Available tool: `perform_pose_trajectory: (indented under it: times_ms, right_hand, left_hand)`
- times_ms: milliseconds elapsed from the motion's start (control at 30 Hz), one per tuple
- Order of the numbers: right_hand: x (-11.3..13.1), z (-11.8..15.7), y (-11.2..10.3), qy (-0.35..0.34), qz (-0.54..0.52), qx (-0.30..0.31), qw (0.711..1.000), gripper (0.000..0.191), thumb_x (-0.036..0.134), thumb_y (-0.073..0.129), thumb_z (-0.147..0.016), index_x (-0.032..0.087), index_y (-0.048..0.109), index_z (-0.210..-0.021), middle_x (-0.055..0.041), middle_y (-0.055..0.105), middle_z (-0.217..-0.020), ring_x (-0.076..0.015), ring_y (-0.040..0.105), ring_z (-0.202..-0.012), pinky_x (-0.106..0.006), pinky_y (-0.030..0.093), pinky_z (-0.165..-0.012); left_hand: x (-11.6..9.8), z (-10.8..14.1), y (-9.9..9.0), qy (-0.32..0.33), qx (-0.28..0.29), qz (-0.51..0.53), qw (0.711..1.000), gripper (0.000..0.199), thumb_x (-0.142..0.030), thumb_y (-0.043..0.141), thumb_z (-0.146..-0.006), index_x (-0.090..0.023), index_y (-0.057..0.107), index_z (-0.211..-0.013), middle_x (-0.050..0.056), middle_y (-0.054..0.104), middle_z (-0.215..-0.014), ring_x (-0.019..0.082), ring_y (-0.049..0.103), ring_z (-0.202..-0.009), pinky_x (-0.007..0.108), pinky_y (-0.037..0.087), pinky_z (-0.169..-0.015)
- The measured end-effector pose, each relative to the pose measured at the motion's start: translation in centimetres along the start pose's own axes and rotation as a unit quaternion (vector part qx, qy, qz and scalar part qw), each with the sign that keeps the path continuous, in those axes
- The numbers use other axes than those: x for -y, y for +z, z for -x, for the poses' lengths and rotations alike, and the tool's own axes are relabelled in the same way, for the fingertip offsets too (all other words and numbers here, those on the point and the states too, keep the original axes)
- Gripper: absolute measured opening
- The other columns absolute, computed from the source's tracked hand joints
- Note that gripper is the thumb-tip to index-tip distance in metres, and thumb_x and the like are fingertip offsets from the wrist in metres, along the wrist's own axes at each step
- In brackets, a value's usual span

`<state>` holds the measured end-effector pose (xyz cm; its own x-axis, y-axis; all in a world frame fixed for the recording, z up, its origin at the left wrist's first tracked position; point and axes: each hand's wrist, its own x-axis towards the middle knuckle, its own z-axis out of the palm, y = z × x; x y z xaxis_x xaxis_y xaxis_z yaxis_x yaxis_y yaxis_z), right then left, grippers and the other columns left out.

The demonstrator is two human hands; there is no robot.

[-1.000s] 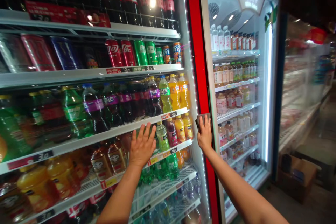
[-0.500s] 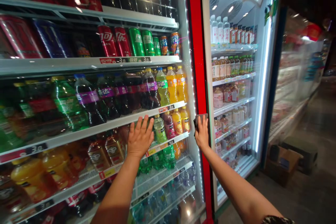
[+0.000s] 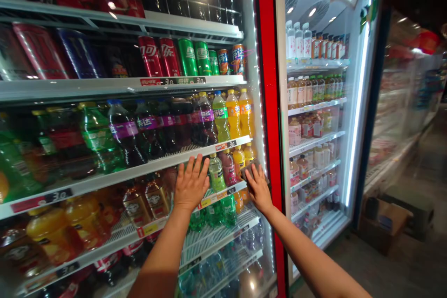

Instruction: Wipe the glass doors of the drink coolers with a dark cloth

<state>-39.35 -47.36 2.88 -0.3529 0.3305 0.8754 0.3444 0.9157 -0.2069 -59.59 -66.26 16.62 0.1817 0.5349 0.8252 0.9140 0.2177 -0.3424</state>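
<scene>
My left hand (image 3: pixel 191 184) rests flat with fingers spread on the glass door (image 3: pixel 153 195) of a drinks fridge, in front of a shelf edge. Under the fingers of my right hand (image 3: pixel 259 191) is a dark grey folded cloth (image 3: pixel 248 168), pressed against the same glass near its right side. The palm side of that hand and most of the cloth are hidden. Behind the glass, between the hands, stand a light green bottle (image 3: pixel 216 172) and a dark pink bottle (image 3: pixel 229 167).
A red door frame (image 3: pixel 268 79) borders the glass on the right. Beyond it stands a second lit fridge (image 3: pixel 316 107) with bottled drinks. Farther right, a cardboard box (image 3: pixel 387 223) sits on the floor by a long display case (image 3: pixel 387 125).
My right hand has moved left with the cloth, from the red door frame onto the glass. My left hand stays at about the same place on the door. The view has shifted slightly.
</scene>
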Motion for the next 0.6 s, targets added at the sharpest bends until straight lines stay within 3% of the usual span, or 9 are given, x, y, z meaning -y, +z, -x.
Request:
perform_pose_trajectory:
  times_ms: [67,133,200,300,433,533,600]
  right_hand:
    - [-0.6,2.2,0.0,-0.011,0.006,0.023,1.000,0.094,0.000,0.049,-0.086,0.041,0.012,-0.163,-0.0044,0.014,-0.172,-0.0343,0.002,-0.157,-0.068,0.035,-0.117]
    - [-1.4,3.0,-0.1,0.026,0.012,0.013,0.999,0.099,-0.005,0.044,-0.082,0.041,0.010,-0.163,-0.0039,0.013,-0.172,-0.0330,0.002,-0.157,-0.068,0.035,-0.117]
    - [-1.7,2.1,-0.3,0.070,0.010,-0.012,0.997,0.102,-0.007,0.041,-0.079,0.040,0.007,-0.163,-0.0038,0.007,-0.173,-0.0324,-0.002,-0.157,-0.069,0.034,-0.117]
    - [-0.3,0.0,-0.2,0.097,0.006,-0.033,0.995,0.101,-0.004,0.043,-0.079,0.034,0.003,-0.164,-0.0058,-0.004,-0.172,-0.0345,-0.010,-0.156,-0.070,0.033,-0.116]
    - [1.9,1.5,0.4,0.024,0.011,0.029,0.999,0.100,-0.005,0.042,-0.080,0.037,0.007,-0.164,-0.0020,-0.002,-0.172,-0.0337,-0.013,-0.156,-0.069,0.032,-0.117]
    - [0.8,4.5,0.0,-0.024,0.001,0.075,0.997,0.099,-0.006,0.039,-0.081,0.042,0.010,-0.162,0.0020,0.008,-0.172,-0.0303,-0.005,-0.157,-0.065,0.035,-0.118]
    - [-0.6,5.0,-0.5,0.002,-0.004,0.068,0.998,0.102,-0.008,0.038,-0.078,0.043,0.009,-0.162,0.0026,0.007,-0.172,-0.0297,-0.002,-0.158,-0.063,0.037,-0.117]
  left_hand:
    - [0.0,0.0,-0.1,0.002,-0.004,-0.007,1.000,0.083,-0.023,0.060,-0.094,-0.028,0.014,-0.163,0.007,0.022,-0.166,0.024,0.007,-0.156,0.049,-0.002,-0.130]
    - [-0.1,0.0,-0.2,0.001,-0.001,-0.006,1.000,0.084,-0.023,0.059,-0.093,-0.028,0.014,-0.163,0.007,0.022,-0.166,0.024,0.009,-0.156,0.050,-0.002,-0.130]
    - [-0.1,0.1,-0.2,-0.003,0.013,0.000,1.000,0.083,-0.023,0.059,-0.093,-0.028,0.015,-0.163,0.008,0.022,-0.166,0.025,0.010,-0.156,0.051,-0.001,-0.130]
    - [-0.2,0.1,-0.2,-0.012,0.035,0.006,0.999,0.078,-0.023,0.056,-0.094,-0.026,0.019,-0.163,0.008,0.022,-0.167,0.025,0.008,-0.157,0.052,-0.001,-0.130]
    - [-0.4,0.3,-0.2,-0.018,0.061,-0.007,0.998,0.072,-0.024,0.053,-0.096,-0.024,0.025,-0.162,0.009,0.025,-0.167,0.025,0.007,-0.157,0.052,-0.002,-0.130]
    - [-0.7,0.2,-0.6,-0.023,0.089,-0.026,0.995,0.071,-0.028,0.054,-0.096,-0.023,0.026,-0.162,0.009,0.024,-0.167,0.026,0.010,-0.157,0.052,0.001,-0.130]
    - [-0.9,0.1,-1.2,-0.025,0.113,-0.036,0.993,0.073,-0.031,0.055,-0.097,-0.023,0.024,-0.162,0.009,0.022,-0.168,0.027,0.011,-0.157,0.051,0.003,-0.130]
